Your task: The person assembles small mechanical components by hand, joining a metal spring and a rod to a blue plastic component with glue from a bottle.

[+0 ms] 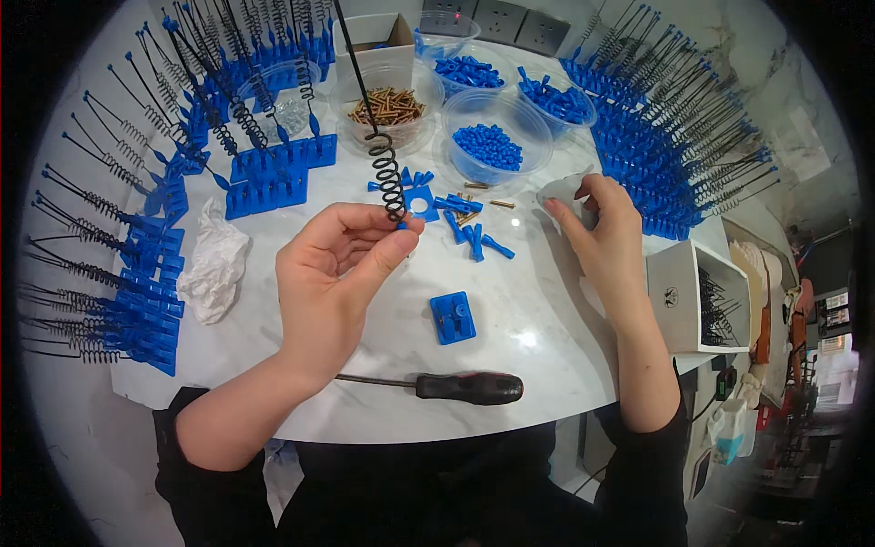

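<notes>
"Along the left edge of the white table (565, 356), what do I count as done?"

"Rows of blue bases (150, 314) bearing coiled black stems; I judge these finished. Just right of them, a crumpled white tissue (215, 264) limits room on that side."

"And the unit I have in work?"

"Left hand (328, 273): thumb and fingertips pinched on the lower end of a black spring rod (386, 178), raised over the table. Blue shows at the pinch; how firmly it is seated, I cannot tell. Partly built, in my judgement."

"Centre?"

"Screwdriver (469, 387) lying near the front edge, untouched; beyond it, a blue square piece (453, 317), apart from both hands. Farther back, loose blue pieces (477, 242) and brass screws (502, 204), which I read as parts left to use."

"Right?"

"Right hand (606, 242): thumb and fingers parted, nothing visible between them. At the right edge, a white box (679, 296) of black springs (715, 314). For moving, I would favour the bare surface between the square piece and the right forearm (649, 365)."
</notes>
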A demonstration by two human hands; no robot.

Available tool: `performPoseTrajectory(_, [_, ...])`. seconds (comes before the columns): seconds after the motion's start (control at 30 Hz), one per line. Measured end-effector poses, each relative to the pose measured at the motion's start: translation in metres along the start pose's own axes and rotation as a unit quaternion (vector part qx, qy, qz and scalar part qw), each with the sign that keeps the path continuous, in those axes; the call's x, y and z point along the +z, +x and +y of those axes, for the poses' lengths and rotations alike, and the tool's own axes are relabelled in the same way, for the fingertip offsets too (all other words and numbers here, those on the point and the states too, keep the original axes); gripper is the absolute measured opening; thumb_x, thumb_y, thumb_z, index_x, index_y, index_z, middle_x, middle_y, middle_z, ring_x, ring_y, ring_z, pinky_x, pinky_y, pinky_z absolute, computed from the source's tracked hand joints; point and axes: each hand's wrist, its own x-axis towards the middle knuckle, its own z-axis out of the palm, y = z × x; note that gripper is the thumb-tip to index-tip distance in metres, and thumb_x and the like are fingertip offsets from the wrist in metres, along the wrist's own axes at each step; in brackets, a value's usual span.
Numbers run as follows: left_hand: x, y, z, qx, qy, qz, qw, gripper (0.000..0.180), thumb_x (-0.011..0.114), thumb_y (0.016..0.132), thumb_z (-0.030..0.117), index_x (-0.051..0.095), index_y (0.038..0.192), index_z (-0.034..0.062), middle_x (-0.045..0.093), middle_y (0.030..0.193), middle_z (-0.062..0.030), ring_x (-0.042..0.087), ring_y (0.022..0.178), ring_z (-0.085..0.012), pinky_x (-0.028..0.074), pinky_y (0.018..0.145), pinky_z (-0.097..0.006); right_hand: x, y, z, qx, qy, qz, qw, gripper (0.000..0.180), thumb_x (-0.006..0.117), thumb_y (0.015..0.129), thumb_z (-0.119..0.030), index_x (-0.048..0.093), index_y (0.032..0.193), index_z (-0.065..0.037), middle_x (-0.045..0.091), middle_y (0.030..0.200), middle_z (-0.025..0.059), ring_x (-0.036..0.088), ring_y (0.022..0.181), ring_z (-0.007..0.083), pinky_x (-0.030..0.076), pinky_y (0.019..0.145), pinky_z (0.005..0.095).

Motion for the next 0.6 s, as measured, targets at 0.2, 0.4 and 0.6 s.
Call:
performPoseTrajectory(0.2, [-0.001, 0.002, -0.004, 0.018, 0.001, 0.004, 1.0, 0.015, 0.068, 0.085, -0.002, 0.06, 0.098, -0.0016, 0.069, 0.096, -0.011, 0.065, 0.088, -0.0115, 0.05, 0.08, -0.022, -0.004, -0.003, 0.001, 0.033, 0.05, 0.001, 0.998, 0.027, 0.074, 0.079, -0.012, 0.059, 0.096, 0.002, 0.064, 0.093, 0.0099, 0.06, 0.08, 0.021, 0.047, 0.068, 0.0318])
performPoseTrajectory(0.4, [-0.002, 0.002, -0.004, 0.03, 0.024, 0.003, 0.999, 0.014, 0.068, 0.084, -0.003, 0.06, 0.096, -0.0016, 0.07, 0.096, -0.0117, 0.066, 0.089, -0.0132, 0.051, 0.082, -0.024, -0.017, -0.014, -0.018, -0.037, 0.469, -0.029, 0.882, 0.035, 0.067, 0.077, 0.008, 0.052, 0.108, 0.004, 0.066, 0.105, 0.0198, 0.062, 0.107, 0.0253, 0.05, 0.087, 0.0333])
performPoseTrajectory(0.6, [-0.002, 0.002, -0.006, 0.031, 0.027, -0.002, 0.999, 0.013, 0.068, 0.084, -0.003, 0.061, 0.095, -0.0018, 0.07, 0.096, -0.0124, 0.067, 0.091, -0.0147, 0.052, 0.082, -0.025, -0.02, -0.018, -0.017, -0.103, 0.406, -0.21, 0.884, 0.036, 0.07, 0.073, 0.004, 0.061, 0.108, 0.002, 0.066, 0.105, 0.0129, 0.062, 0.1, 0.0184, 0.049, 0.085, 0.0297])
